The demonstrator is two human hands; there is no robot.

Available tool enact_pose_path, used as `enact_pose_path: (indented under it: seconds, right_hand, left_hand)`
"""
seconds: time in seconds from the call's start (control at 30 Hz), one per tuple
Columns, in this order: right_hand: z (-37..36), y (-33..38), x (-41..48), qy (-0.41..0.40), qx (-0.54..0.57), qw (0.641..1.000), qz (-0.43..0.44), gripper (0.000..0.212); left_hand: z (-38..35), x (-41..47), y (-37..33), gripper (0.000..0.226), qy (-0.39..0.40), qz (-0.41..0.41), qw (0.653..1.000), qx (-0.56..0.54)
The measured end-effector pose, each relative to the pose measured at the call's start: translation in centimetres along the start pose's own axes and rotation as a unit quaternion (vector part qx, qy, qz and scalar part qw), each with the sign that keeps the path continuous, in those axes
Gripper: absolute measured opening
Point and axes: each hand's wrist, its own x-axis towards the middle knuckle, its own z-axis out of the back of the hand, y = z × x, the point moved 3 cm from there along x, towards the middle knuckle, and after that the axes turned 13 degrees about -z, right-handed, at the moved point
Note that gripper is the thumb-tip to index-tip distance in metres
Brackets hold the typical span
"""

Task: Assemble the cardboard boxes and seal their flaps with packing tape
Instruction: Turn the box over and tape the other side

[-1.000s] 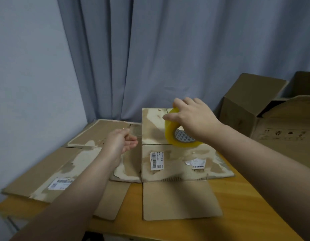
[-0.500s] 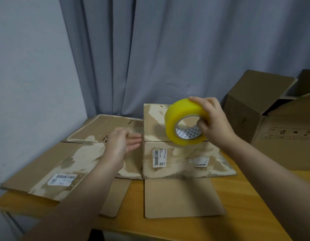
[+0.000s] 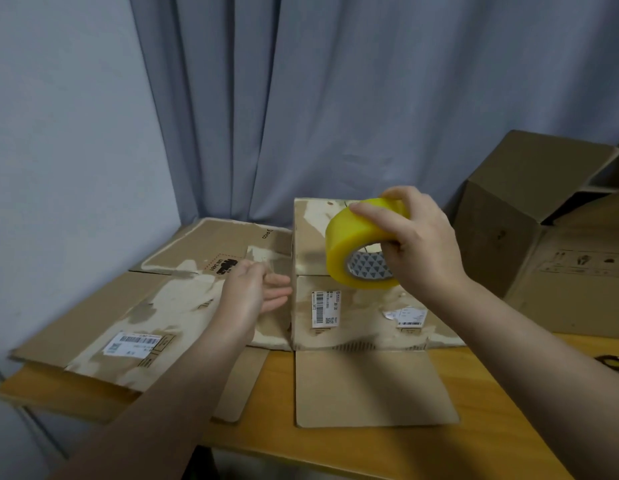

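Centre frame, a yellow packing-tape roll (image 3: 353, 244) is gripped in the right hand (image 3: 419, 251); the left hand (image 3: 252, 292) is held slack-fingered. Pulled loosely, tape may be stuck to itself.

Right hand (image 3: 419, 244) grips the yellow tape roll (image 3: 349, 237), held on edge above the flattened box (image 3: 363, 386) on the wooden table (image 3: 474, 445). Left hand (image 3: 249, 292) hovers beside it, fingers loose, over a second flattened box (image 3: 93, 317). An open box (image 3: 502, 237) stands far right.
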Motion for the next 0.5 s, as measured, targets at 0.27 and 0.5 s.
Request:
enact_pose_path:
  seconds: [0.27, 0.5]
  right_hand:
    - [-0.3, 1.0, -0.4, 0.003, -0.027, 0.999, 0.021, 0.051]
    - [-0.3, 1.4, -0.7, -0.006, -0.039, 0.999, 0.031, 0.053]
  left_hand:
    - [0.1, -0.3, 1.4, 0.018, -0.021, 0.047, 0.997, -0.058]
    - [0.1, -0.9, 1.9, 0.020, -0.032, 0.052, 0.997, -0.048]
